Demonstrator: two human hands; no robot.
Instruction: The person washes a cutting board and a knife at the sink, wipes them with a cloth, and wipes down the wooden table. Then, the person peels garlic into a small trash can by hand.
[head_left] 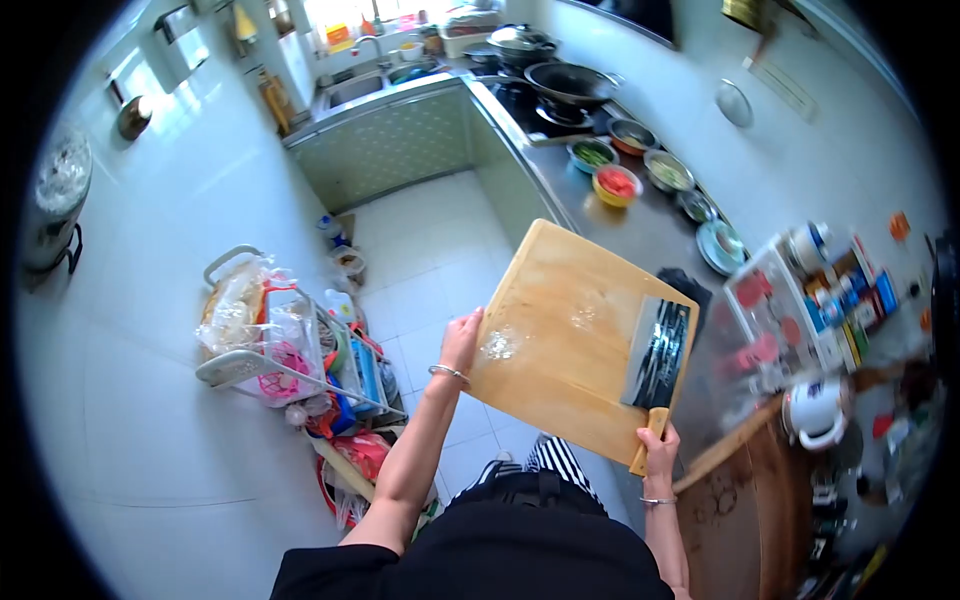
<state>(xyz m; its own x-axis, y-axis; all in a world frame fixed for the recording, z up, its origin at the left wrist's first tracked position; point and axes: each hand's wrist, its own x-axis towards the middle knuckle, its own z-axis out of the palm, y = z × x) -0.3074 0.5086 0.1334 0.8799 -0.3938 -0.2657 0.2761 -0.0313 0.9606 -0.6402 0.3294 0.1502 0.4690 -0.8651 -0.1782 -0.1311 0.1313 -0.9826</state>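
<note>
Holding one wooden cutting board point(570, 340) up off the bench point(640, 225), the person is carrying it tilted in the air over the floor point(430, 250), between the bench and a cluttered rack point(290, 350). The left hand point(462, 340) is clamping the board's left edge, fingers wrapped under and thumb on top, so the board is not tipping. The right hand point(660, 450) is closing its grip around the wooden handle of one cleaver point(658, 360) and pressing the flat blade against the board's near right corner, which is likely keeping the knife from sliding while both are being moved together. A bracelet is showing on each wrist. Pale wet scraps are clinging to the board near the left thumb and toward its middle.

Further out, on the steel bench, five small bowls point(617, 185) are sitting in a row beside the stove, one with red pieces and one with green; the rest are too blurred to tell. One dark wok point(570, 82) is resting on the burner, with one lidded pot point(520, 42) behind it. A sink point(355, 88) is lying under the window. To the right, a shelf of bottles point(850, 295) and one white kettle point(815, 410) are standing, blurred.
</note>
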